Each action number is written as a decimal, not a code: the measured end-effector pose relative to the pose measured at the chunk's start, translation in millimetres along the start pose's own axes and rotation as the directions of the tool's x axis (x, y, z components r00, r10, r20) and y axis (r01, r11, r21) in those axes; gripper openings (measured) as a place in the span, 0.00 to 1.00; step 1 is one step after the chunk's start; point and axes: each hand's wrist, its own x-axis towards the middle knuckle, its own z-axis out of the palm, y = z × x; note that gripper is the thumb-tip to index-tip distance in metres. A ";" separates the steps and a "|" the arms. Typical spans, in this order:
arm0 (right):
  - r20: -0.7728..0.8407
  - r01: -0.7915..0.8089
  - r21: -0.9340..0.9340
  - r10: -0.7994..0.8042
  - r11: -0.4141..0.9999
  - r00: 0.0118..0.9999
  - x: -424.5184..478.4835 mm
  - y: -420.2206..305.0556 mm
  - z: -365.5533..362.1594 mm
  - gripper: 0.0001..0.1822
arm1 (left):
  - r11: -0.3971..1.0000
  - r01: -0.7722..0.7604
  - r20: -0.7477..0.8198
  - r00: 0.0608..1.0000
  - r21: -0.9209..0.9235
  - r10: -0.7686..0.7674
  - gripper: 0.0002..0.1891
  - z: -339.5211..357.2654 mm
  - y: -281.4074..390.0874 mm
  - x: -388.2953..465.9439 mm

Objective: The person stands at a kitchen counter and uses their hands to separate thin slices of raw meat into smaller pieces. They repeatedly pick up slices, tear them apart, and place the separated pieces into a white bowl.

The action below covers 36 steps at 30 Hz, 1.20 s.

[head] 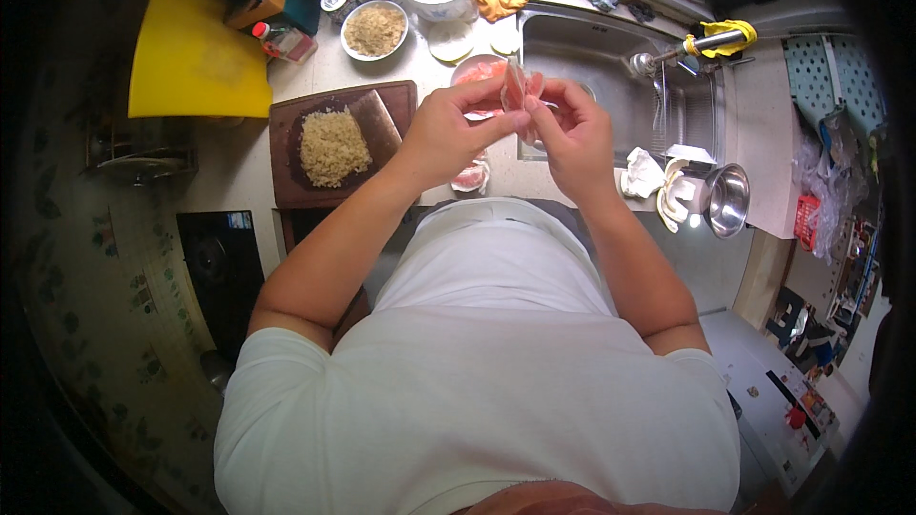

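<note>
Over the counter's front, by the sink's left edge, my two hands meet on a pink pomelo segment point(512, 86). My left hand point(454, 121) pinches its pale membrane between thumb and fingers. On the other side my right hand point(578, 130) grips the same segment, its fingertips partly hidden behind the thumb. Just behind them stands a bowl point(454, 74) of pink pulp, partly covered by my left hand. Another pink segment with whitish skin point(469, 177) lies below my left wrist near the counter edge.
Left is a wooden chopping board point(401, 94) with chopped pale food point(333, 146) and a cleaver blade point(378, 121). Behind stand a bowl of brownish mince point(373, 30) and a tub point(440, 8). At right are the steel sink point(608, 36), white rind point(642, 173) and a metal bowl point(727, 200).
</note>
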 end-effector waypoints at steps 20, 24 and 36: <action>-0.026 -0.002 0.011 0.002 1.000 1.000 -7.2 -4.2 4.7 0.13 | 0.997 0.072 0.017 0.997 -0.031 -0.071 0.26 5.1 2.5 -8.2; -0.059 0.028 -0.101 -0.034 0.995 0.998 -8.5 -4.0 7.7 0.13 | 0.993 0.036 -0.010 0.999 0.115 -0.035 0.22 6.4 -3.4 -8.6; -0.082 0.056 -0.201 -0.073 0.978 0.994 -6.2 10.3 1.0 0.17 | 0.857 -0.079 -0.079 0.987 0.510 0.138 0.09 11.5 8.9 -9.3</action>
